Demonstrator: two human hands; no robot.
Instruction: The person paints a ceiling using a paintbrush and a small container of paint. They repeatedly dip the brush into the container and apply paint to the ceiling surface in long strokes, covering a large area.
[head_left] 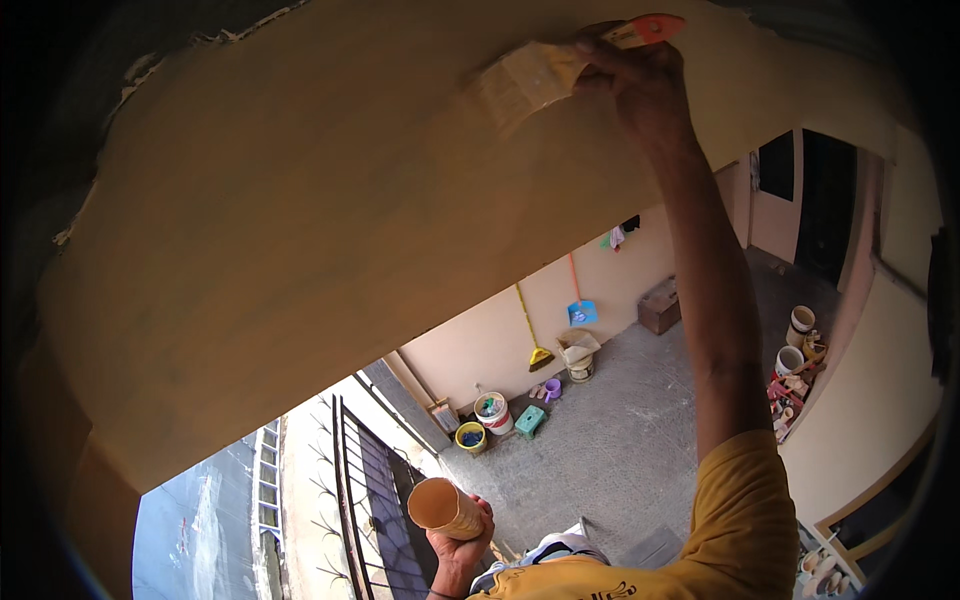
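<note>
Here's one cup (pixel 446 510) wrapped in my left hand (pixel 474 538), mouth toward me, contents unclear; below, one yellow bucket (pixel 471 449) holds something blue. Up at the tan overhead surface (pixel 300 220), my right hand (pixel 642 85) grips one brush (pixel 540 76), long axis slanting, bristles leftward, red handle tip rightward!

Against a pale pink wall (pixel 455 360) are a yellow-handled broom with a yellow head (pixel 541 357) and a blue dustpan with a long orange handle (pixel 582 313). Along its foot, on the rough grey floor (pixel 610 430), sit a round yellow bucket (pixel 461 446), a filled white bucket (pixel 493 425), a green plastic stool (pixel 530 422), a purple mug (pixel 553 390) and a brown rectangular box (pixel 659 308). A black metal gate (pixel 345 470) stands at lower left; pale round buckets (pixel 789 361) cluster at right.
</note>
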